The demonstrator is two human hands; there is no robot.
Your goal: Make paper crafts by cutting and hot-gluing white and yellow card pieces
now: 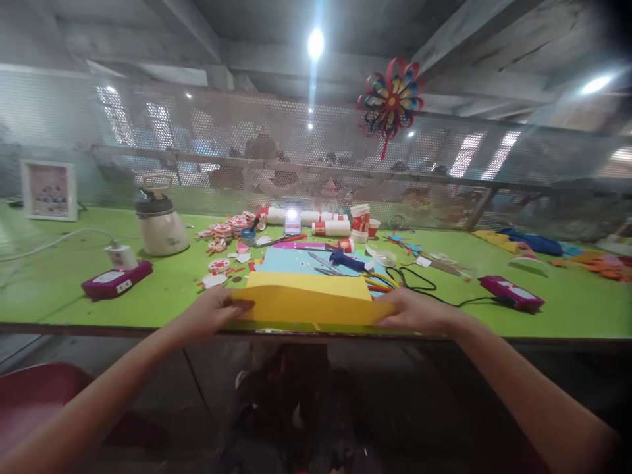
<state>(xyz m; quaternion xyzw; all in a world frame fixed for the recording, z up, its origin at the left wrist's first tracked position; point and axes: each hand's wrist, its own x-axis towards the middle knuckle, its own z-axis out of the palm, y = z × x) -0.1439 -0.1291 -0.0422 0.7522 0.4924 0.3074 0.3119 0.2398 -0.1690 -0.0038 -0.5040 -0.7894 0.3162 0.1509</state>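
Observation:
A yellow sheet of paper lies at the front edge of the green table, its near part folded or curled up. My left hand pinches the left end of this part. At the right end, my right hand grips the same sheet. Light blue paper lies just behind it. On the blue paper are scissors and a glue gun with a dark blue handle. Yellow and red strips show beside my right hand.
On the green table stand a kettle, a phone and paper cups. Purple power strips lie left and right. A black cable loops behind my right hand. A paper flower hangs above.

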